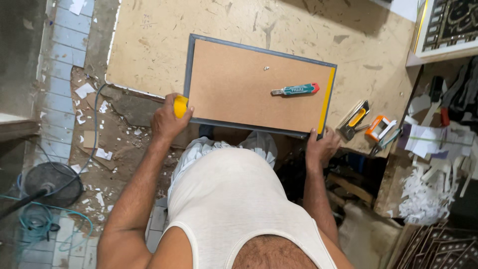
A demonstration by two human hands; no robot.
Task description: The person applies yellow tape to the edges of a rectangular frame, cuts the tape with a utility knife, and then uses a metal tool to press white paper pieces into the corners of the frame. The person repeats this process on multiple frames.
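A rectangular fibreboard-backed frame (249, 84) is gripped at its corners: left hand (168, 119) clamped around yellow tape roll (180, 106), right hand (321, 147) pinching the edge

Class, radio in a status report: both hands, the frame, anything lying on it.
Left hand grips yellow tape roll at frame corner. Right hand holds near edge. Green utility knife lies on backing.

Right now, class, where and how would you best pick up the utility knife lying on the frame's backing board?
Grip the utility knife by its teal and red handle, from above, fingers across its narrow sides. It lies flat and alone on the backing board, metal tip pointing toward the left hand.
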